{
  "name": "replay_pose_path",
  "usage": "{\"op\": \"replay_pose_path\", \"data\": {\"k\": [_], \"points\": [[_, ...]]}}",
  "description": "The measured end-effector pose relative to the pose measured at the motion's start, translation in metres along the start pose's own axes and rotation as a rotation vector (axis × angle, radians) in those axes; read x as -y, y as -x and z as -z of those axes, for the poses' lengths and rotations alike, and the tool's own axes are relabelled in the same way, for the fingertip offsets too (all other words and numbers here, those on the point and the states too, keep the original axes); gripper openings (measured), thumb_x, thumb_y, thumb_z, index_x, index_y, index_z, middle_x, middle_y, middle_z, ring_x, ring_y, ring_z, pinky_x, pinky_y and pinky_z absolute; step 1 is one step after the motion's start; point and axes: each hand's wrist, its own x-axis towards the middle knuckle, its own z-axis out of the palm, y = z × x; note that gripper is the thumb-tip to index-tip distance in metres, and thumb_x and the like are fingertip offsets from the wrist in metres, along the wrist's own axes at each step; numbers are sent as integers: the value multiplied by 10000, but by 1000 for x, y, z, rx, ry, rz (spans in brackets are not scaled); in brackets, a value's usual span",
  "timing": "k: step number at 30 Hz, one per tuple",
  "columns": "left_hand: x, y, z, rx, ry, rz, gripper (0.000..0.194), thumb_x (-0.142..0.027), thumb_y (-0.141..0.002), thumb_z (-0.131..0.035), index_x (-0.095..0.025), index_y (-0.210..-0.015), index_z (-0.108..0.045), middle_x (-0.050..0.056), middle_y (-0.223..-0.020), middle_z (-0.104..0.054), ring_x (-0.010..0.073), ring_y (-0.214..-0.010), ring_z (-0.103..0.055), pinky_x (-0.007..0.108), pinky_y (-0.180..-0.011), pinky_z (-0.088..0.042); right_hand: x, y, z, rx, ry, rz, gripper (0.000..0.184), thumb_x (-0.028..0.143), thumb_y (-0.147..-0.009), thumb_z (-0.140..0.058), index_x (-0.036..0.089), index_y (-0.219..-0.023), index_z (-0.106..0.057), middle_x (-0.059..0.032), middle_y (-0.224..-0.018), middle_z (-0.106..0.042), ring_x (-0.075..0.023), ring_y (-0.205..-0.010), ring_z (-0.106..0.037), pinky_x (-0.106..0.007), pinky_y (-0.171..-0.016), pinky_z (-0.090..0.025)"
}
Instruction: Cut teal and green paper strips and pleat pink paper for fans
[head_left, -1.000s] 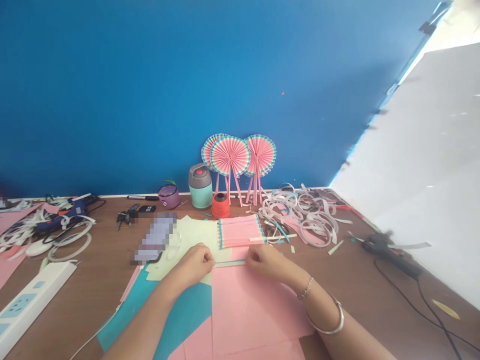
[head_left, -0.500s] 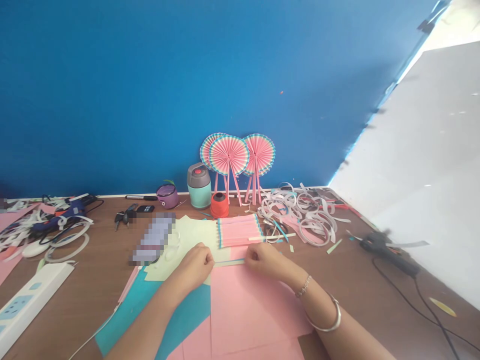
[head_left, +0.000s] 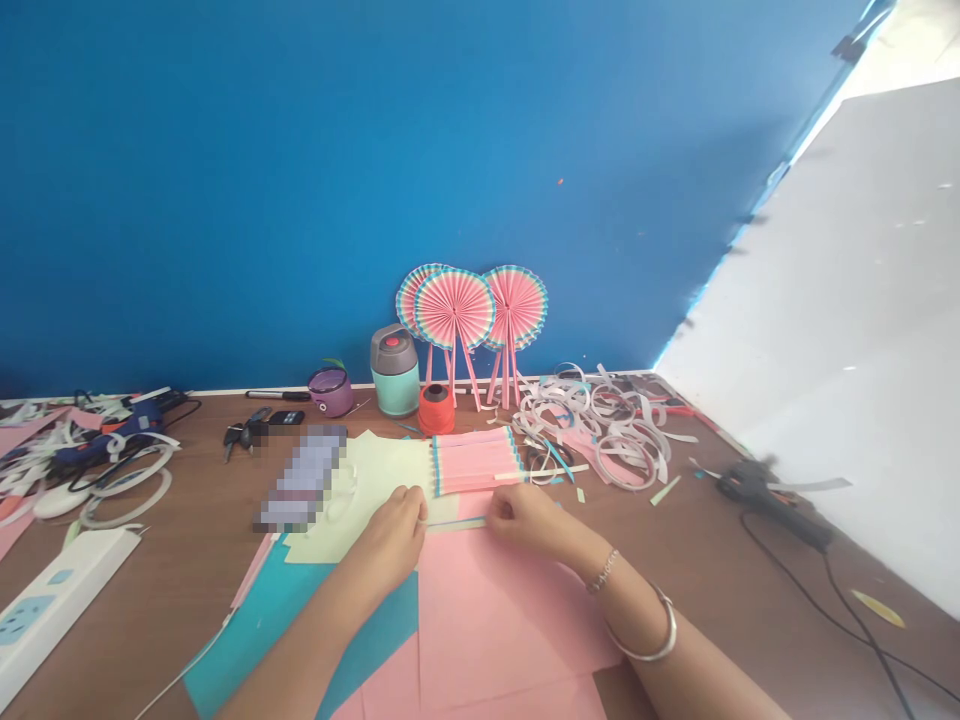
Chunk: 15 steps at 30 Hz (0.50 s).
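Note:
A pink paper sheet (head_left: 510, 600) lies in front of me, its far edge banded in cream and blue. My left hand (head_left: 401, 525) is closed at the left end of that banded edge, thumb and fingers pinched together. At the right end, my right hand (head_left: 529, 515) is curled closed on the same edge; its fingertips are partly hidden. Just beyond the hands lies a pleated pink paper piece (head_left: 476, 455) with blue and cream borders. Beneath my left hand and arm are cream sheets (head_left: 382, 460) and a teal sheet (head_left: 262, 610).
Round pink pleated fans (head_left: 455, 308) lean on the blue wall, near a teal flask (head_left: 395, 385) and a red bottle (head_left: 436, 410). Curled paper strips (head_left: 600, 410) pile up at right, close to a black glue gun (head_left: 765, 495). A white power strip (head_left: 60, 590) sits left.
The fingers of my left hand have shifted slightly at the paper's edge. My right hand keeps its place there. The whole view has moved a little.

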Motion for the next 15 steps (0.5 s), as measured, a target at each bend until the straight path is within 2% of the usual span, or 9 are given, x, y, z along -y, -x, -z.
{"op": "replay_pose_path", "data": {"k": [9,15], "points": [[5,-2,-3,5,19,-34,191,-39,-749,-338,-211,-683,-387,11,-820,-467,144,-748,-490,258,-659,-375,-2,-3,-2,-1,-12,-25,74,107,-631,-479,142,-617,-542,9,-600,-578,-84,-552,-447,-186,-494,-273],[2,0,-1,0,10,-26,198,-36,-749,-333,-209,-676,-393,11,-807,-465,142,-721,-483,257,-649,-375,0,-4,-3,-13,0,-40,60,105,-609,-475,146,-585,-512,10,-587,-565,-85,-555,-448,-188,-486,-264]]}}
